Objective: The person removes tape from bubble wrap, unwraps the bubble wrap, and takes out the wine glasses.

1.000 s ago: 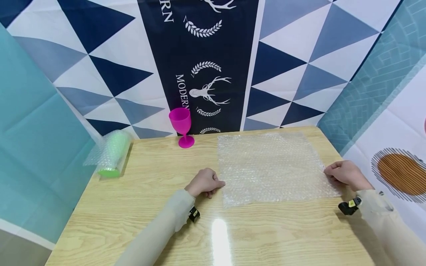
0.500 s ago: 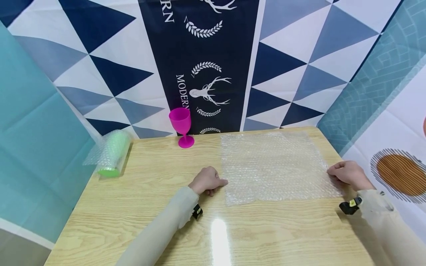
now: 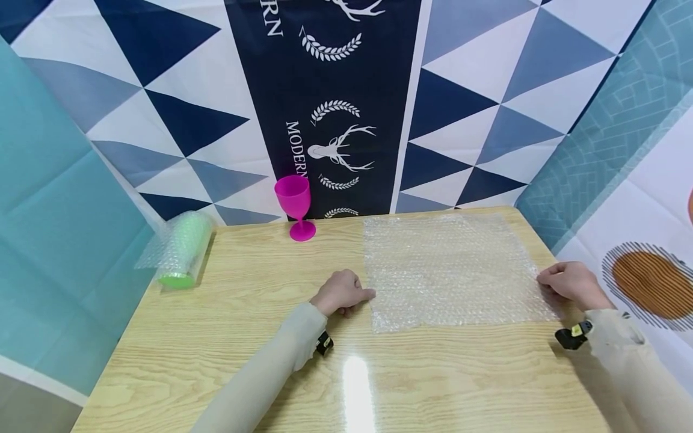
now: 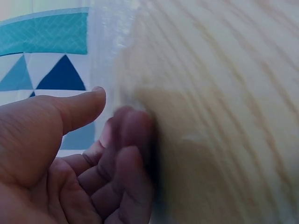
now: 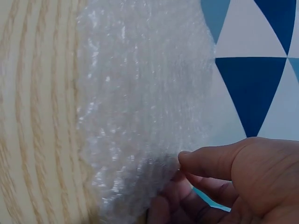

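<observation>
A clear sheet of bubble wrap [image 3: 449, 270] lies flat on the table at the right. My right hand [image 3: 571, 282] pinches its right edge. In the right wrist view the thumb [image 5: 205, 161] presses the wrap against the curled fingers beneath. My left hand [image 3: 342, 293] is at the sheet's left edge, its thumb reaching right to the border. The left wrist view shows that thumb [image 4: 84, 107] apart from the loosely bent fingers [image 4: 128, 168], with no grip on the wrap showing.
A magenta goblet [image 3: 293, 198] stands upright at the table's back edge. Back left lies a green cylindrical object [image 3: 186, 243] in bubble wrap. Patterned cloth walls [image 3: 460, 90] rise behind and at both sides of the wooden table [image 3: 433, 379].
The bubble wrap has slid a little to the right. My right hand has shifted right with its edge, and my left hand has followed along the left border.
</observation>
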Tool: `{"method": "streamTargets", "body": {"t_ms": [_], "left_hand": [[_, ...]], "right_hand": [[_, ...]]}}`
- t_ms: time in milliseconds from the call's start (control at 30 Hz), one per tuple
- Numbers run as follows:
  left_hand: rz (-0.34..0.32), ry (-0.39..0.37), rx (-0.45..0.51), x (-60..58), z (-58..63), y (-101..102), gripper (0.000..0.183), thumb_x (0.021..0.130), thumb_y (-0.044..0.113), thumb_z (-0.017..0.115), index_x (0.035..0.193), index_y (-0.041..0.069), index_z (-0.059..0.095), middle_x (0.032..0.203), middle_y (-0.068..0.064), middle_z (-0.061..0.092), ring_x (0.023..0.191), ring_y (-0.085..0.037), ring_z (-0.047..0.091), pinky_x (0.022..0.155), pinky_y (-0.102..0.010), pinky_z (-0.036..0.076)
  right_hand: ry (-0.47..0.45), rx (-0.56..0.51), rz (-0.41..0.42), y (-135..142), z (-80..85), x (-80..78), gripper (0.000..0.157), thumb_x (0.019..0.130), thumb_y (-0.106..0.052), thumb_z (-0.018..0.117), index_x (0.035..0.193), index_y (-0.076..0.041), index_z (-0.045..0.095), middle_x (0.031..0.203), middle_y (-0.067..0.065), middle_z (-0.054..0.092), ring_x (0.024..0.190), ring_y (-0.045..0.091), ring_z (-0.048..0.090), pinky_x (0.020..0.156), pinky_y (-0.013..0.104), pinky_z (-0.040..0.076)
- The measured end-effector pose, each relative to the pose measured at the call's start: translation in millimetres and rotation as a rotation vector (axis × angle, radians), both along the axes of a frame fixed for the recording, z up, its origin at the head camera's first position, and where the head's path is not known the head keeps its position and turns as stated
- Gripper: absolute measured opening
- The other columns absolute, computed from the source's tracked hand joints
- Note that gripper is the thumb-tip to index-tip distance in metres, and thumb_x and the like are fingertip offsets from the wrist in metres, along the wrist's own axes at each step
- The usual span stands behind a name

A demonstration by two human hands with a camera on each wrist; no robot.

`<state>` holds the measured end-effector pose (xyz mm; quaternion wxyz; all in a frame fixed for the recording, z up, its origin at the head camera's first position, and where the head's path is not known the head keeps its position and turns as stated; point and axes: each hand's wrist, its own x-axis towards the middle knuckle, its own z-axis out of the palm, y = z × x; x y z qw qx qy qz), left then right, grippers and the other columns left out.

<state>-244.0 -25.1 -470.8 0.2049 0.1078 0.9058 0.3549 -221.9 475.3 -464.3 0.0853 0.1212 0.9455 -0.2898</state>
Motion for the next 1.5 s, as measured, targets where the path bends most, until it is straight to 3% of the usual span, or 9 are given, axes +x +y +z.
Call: {"method": "streamTargets", "body": {"t_ms": [133,267,400,500,600,767,867,1100,1500], "left_hand": [[-0.032,0.155,-0.049,3.8,8.9,7.2,0.035,0.093,0.036,0.076,0.072,0.011,0.063,0.059,0.003,0.060,0.052,-0.012,0.055,0.053,-0.026,0.046],[-0.089,0.327,-0.087,8.4,19.0,21.8,0.021,0.091,0.029,0.079,0.093,0.010,0.068,0.080,0.001,0.068,0.069,-0.010,0.060,0.066,-0.023,0.051],[-0.199,0.436,-0.098,12.4,21.0,35.4,0.026,0.091,0.021,0.078,0.113,0.006,0.072,0.103,-0.007,0.073,0.092,-0.015,0.067,0.082,-0.025,0.057],[-0.283,0.490,-0.145,13.9,17.6,41.5,0.033,0.090,0.017,0.077,0.120,0.005,0.072,0.115,-0.010,0.073,0.106,-0.020,0.068,0.093,-0.025,0.057],[-0.341,0.499,-0.192,14.5,11.7,43.1,0.037,0.088,0.016,0.078,0.122,0.003,0.071,0.116,-0.010,0.073,0.107,-0.020,0.068,0.096,-0.024,0.056],[-0.422,0.518,-0.286,14.7,4.1,43.3,0.017,0.087,0.020,0.080,0.098,0.009,0.072,0.100,-0.003,0.071,0.097,-0.016,0.065,0.089,-0.025,0.057],[-0.449,0.535,-0.332,14.8,2.8,45.9,0.015,0.088,0.022,0.080,0.089,0.013,0.068,0.095,-0.001,0.067,0.091,-0.015,0.062,0.083,-0.026,0.057],[-0.465,0.521,-0.394,17.0,5.9,56.4,0.014,0.091,0.024,0.078,0.089,0.013,0.068,0.099,-0.004,0.064,0.086,-0.016,0.058,0.072,-0.025,0.055],[-0.467,0.540,-0.434,13.2,3.1,78.3,0.019,0.095,0.030,0.075,0.103,0.013,0.073,0.105,-0.004,0.065,0.088,-0.016,0.059,0.073,-0.025,0.055]], "right_hand": [[0.061,0.050,0.044,-3.5,6.1,4.9,0.041,0.097,-0.024,0.061,0.109,0.015,0.062,0.083,0.016,0.068,0.073,0.021,0.060,0.060,0.030,0.048],[0.157,0.116,0.097,-15.7,14.6,7.1,0.046,0.098,-0.023,0.063,0.116,0.019,0.058,0.097,0.035,0.067,0.081,0.039,0.066,0.062,0.033,0.051],[0.197,0.153,0.162,-34.6,19.6,5.2,0.049,0.096,-0.021,0.065,0.120,0.022,0.057,0.110,0.043,0.063,0.098,0.055,0.063,0.073,0.046,0.056],[0.160,0.156,0.203,-47.7,19.3,3.4,0.055,0.097,-0.025,0.065,0.125,0.022,0.054,0.115,0.045,0.060,0.104,0.058,0.060,0.081,0.057,0.055],[0.099,0.162,0.240,-58.3,16.9,2.4,0.062,0.097,-0.029,0.065,0.128,0.023,0.051,0.119,0.047,0.058,0.106,0.057,0.059,0.084,0.060,0.054],[0.053,0.201,0.283,-68.2,11.2,3.9,0.067,0.093,-0.029,0.069,0.126,0.026,0.049,0.120,0.048,0.056,0.110,0.061,0.056,0.090,0.065,0.051],[0.029,0.226,0.276,-71.3,9.8,5.6,0.069,0.093,-0.030,0.070,0.126,0.026,0.049,0.124,0.049,0.053,0.117,0.065,0.048,0.095,0.069,0.047],[0.021,0.267,0.276,-69.4,9.9,6.6,0.066,0.092,-0.030,0.070,0.121,0.026,0.051,0.122,0.049,0.053,0.113,0.065,0.047,0.094,0.069,0.046],[0.063,0.260,0.270,-42.1,5.4,-1.2,0.063,0.087,-0.029,0.074,0.116,0.024,0.056,0.119,0.047,0.056,0.110,0.064,0.053,0.092,0.066,0.050]]}}
